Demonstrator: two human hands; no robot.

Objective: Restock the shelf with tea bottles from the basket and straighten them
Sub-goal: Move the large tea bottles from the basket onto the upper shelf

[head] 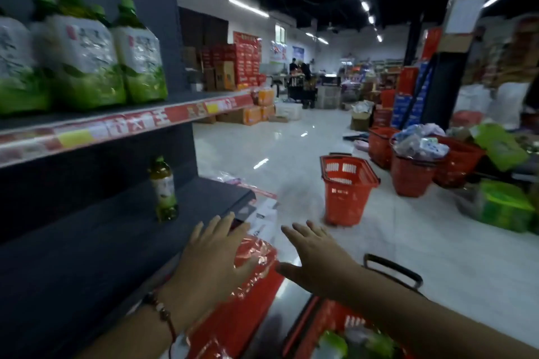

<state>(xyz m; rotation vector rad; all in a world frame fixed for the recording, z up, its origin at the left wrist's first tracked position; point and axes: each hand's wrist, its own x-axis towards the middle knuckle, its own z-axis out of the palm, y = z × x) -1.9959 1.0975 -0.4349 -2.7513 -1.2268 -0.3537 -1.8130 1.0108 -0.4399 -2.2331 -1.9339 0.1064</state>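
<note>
While hands (262, 256) hover, bottle (164, 188) upright, cap up

1 small green-capped tea bottle (164, 189) stood upright on the dark grey lower shelf (96, 239), below a row of larger green-labelled tea bottles (84, 52) on the upper shelf (122, 122), while a red plastic basket (347, 188) sat on the floor to the right.

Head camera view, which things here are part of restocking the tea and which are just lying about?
Job:
lone bottle
upper-shelf bottles
lower shelf
near basket
left hand
right hand

Lying about:
empty basket
full baskets
stacked boxes
green packs
</note>
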